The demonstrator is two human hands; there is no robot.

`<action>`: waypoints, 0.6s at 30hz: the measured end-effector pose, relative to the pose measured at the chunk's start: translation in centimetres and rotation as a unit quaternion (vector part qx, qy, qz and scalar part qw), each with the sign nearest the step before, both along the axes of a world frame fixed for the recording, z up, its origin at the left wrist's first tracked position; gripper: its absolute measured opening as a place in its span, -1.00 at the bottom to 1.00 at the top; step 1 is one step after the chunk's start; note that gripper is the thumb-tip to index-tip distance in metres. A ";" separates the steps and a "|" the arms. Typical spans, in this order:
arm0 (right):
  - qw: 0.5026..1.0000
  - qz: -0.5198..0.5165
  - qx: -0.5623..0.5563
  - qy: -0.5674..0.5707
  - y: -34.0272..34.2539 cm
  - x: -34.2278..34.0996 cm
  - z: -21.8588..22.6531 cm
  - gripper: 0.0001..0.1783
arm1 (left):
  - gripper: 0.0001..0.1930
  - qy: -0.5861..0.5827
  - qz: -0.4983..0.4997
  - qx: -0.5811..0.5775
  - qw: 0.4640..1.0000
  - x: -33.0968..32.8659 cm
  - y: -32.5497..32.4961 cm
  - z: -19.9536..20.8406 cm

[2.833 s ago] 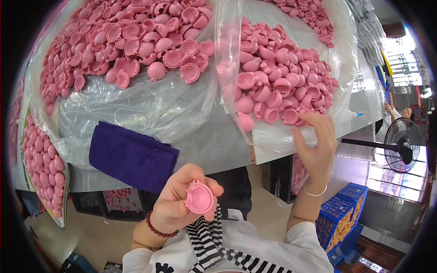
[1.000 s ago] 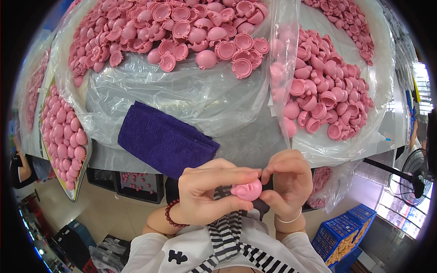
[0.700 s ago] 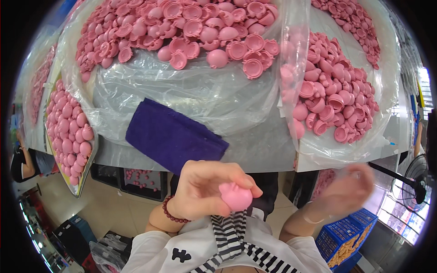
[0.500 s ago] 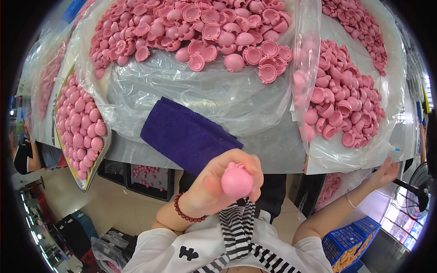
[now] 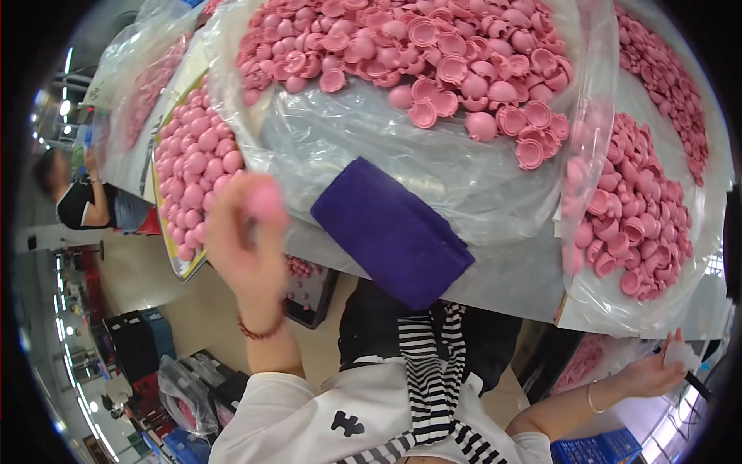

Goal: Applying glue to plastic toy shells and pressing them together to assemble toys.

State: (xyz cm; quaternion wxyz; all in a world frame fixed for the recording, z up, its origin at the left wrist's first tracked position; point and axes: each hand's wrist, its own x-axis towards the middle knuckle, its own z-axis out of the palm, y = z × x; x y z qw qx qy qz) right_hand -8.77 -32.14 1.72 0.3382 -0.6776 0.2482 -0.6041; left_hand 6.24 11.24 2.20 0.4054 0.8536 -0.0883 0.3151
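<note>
My left hand (image 5: 246,232), a red bead bracelet on its wrist, is raised over the left side of the table and smeared by motion. Its fingers are closed round a pink plastic ball (image 5: 265,199). Just behind it stands a yellow-rimmed tray (image 5: 185,272) heaped with pink balls (image 5: 193,162). Far to the right, my right hand (image 5: 653,375) is beside the table edge, with a pale whitish piece (image 5: 682,356) at its fingers that I cannot make out. A folded purple cloth (image 5: 392,232) lies at the table's front edge between the hands.
Pink half shells (image 5: 433,46) are heaped on clear plastic sheeting (image 5: 371,155) at the back. Another pile of shells (image 5: 638,209) is at right. Below the table are a dark tray (image 5: 317,305) and blue crates (image 5: 595,447). A person (image 5: 85,193) stands far left.
My left hand has carried the pink ball from in front of my chest leftward to the tray. My right hand has moved down slightly. The whole view has shifted leftward.
</note>
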 end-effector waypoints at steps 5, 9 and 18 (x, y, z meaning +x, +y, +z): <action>0.992 0.081 0.092 -0.042 2.3 0.0 -0.3 -0.49 | -0.73 0.017 0.144 0.199 0.969 4.7 10.4 2.8; 0.973 0.175 0.121 -0.089 4.0 0.5 -0.4 -0.45 | -0.73 -0.001 0.130 0.223 0.966 6.8 7.3 4.6; 0.954 0.283 0.089 -0.042 8.7 2.2 -0.9 -0.41 | -0.72 0.087 -0.128 0.365 0.918 13.4 0.0 0.8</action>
